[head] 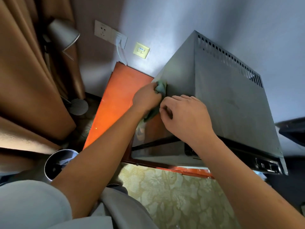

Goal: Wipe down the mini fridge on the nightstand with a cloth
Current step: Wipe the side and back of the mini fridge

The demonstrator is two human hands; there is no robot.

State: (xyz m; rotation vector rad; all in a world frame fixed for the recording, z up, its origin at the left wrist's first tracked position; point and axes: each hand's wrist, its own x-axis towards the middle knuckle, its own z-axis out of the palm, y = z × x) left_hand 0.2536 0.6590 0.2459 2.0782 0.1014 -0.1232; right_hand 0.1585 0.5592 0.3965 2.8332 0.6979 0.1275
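A grey mini fridge (227, 96) stands on an orange-red wooden nightstand (115, 96), with vent slots along its top back edge. My left hand (146, 97) grips a green cloth (160, 87) and presses it against the fridge's left side wall; a tail of the cloth hangs down below the hand. My right hand (184, 116) rests on the fridge's top front-left corner with its fingers curled over the edge. The fridge's front face is mostly hidden under my right arm.
A metal waste bin (59, 162) stands on the floor at the lower left. Brown curtains (24, 80) and a floor lamp (62, 35) fill the left side. Wall sockets (105, 32) with a white cable sit behind the nightstand. Patterned carpet (173, 195) lies below.
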